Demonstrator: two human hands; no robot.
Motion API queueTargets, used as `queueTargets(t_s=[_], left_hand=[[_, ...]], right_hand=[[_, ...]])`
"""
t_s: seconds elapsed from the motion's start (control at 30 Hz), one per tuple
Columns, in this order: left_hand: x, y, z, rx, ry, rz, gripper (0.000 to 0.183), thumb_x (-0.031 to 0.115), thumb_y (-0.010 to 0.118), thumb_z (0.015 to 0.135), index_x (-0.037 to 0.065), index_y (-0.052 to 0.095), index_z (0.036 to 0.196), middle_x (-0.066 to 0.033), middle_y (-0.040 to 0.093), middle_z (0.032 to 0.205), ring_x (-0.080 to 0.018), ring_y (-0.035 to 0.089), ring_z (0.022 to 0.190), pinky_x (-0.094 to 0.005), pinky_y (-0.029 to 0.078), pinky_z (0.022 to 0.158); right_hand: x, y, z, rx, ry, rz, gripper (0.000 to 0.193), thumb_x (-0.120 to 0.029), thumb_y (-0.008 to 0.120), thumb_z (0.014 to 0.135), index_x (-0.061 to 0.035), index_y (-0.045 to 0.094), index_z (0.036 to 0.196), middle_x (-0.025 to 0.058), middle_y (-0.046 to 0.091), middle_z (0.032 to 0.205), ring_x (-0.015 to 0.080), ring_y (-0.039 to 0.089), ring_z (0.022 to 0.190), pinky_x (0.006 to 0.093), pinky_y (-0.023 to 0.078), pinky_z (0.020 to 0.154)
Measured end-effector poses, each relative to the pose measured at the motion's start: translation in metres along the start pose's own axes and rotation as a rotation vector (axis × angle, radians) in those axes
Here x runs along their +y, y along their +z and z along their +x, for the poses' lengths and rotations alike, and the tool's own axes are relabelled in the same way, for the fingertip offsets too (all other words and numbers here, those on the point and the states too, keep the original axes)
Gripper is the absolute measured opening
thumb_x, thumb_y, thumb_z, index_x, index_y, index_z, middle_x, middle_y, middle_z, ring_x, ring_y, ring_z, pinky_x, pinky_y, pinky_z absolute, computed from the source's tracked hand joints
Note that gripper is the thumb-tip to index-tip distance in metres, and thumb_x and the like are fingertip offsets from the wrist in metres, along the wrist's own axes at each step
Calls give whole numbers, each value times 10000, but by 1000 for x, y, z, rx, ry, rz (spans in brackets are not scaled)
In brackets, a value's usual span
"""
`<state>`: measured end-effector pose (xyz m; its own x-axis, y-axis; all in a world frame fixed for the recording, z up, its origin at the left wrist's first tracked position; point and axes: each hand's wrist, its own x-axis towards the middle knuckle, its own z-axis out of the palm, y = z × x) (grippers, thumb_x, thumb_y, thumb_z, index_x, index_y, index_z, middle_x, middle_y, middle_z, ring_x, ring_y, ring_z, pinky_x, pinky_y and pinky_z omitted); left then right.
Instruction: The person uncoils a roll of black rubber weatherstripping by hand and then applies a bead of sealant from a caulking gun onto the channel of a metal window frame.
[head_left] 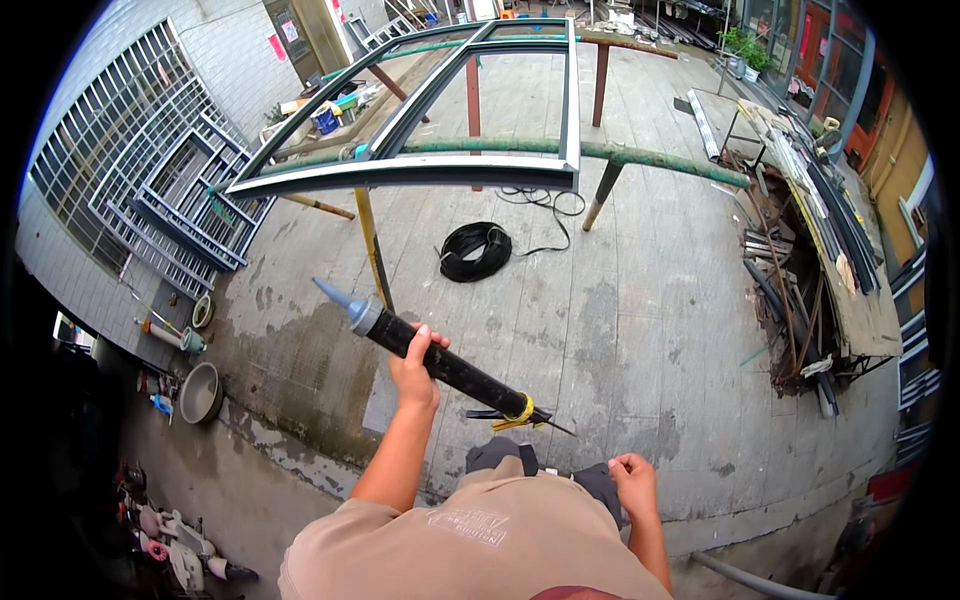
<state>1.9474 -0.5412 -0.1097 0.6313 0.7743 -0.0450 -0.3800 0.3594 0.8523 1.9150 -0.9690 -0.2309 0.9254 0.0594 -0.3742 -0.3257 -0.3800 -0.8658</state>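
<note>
My left hand (415, 375) is wrapped round the black barrel of a caulking gun (450, 369). The gun tilts across my front, its grey-blue nozzle pointing up and to the left. Its yellow collar, handle and thin rod are at the lower right end, apart from my right hand. Beside my right hip, my right hand (634, 482) is closed with fingertips pressed together; whatever may be in them is too small to tell. Ahead of me, a dark grey metal window frame (400, 171) lies on green pipe rails (660, 157) held up by posts.
A coil of black strip (475, 252) lies on the paved ground beneath the frame. On the right stands a workbench (835, 260) heaped with metal lengths and scrap. Barred frames (190, 200) lean on the left wall, with a round basin (202, 393) nearer me.
</note>
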Motion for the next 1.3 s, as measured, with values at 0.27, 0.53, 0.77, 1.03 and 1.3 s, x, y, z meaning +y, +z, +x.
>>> queueTargets(t_s=[0.27, 0.53, 0.77, 1.03, 1.3], left_hand=[[-12, 18, 58, 60, 162, 183, 306, 29, 762, 909, -6, 577, 1151, -91, 665, 941, -221, 707, 817, -371, 571, 828], [-7, 32, 56, 300, 321, 368, 305, 27, 748, 907, -3, 585, 1163, -88, 651, 938, -220, 681, 812, -359, 556, 790], [15, 47, 53, 366, 435, 340, 280, 98, 698, 972, 8, 572, 1205, -88, 644, 903, -214, 650, 808, -387, 580, 811], [56, 97, 121, 245, 451, -15, 250, 224, 661, 1027, 59, 586, 1200, -78, 634, 920, -214, 620, 838, -430, 550, 892], [96, 130, 239, -91, 256, -483, 353, 389, 678, 1030, 61, 584, 1120, -53, 633, 922, -209, 652, 857, -431, 573, 953]], right_hand=[[-38, 2, 129, -125, -160, -162, 130, -126, 749, 946, 0, 778, 932, 73, 742, 883, 149, 655, 755, 319, 527, 697], [-126, 5, 269, -412, -355, -166, 312, -310, 855, 873, -10, 773, 879, 135, 737, 981, 240, 716, 822, 368, 566, 745], [-188, 8, 353, -587, -342, -318, 369, -379, 835, 901, -18, 777, 947, 134, 732, 954, 212, 712, 822, 364, 565, 737], [-181, 24, 391, -799, -225, -336, 350, -342, 816, 941, -28, 771, 1088, 83, 782, 952, 154, 718, 875, 331, 570, 763], [-220, 8, 396, -946, -138, -372, 507, -293, 871, 891, -17, 723, 1289, 122, 775, 1130, 185, 720, 1015, 346, 572, 899]])
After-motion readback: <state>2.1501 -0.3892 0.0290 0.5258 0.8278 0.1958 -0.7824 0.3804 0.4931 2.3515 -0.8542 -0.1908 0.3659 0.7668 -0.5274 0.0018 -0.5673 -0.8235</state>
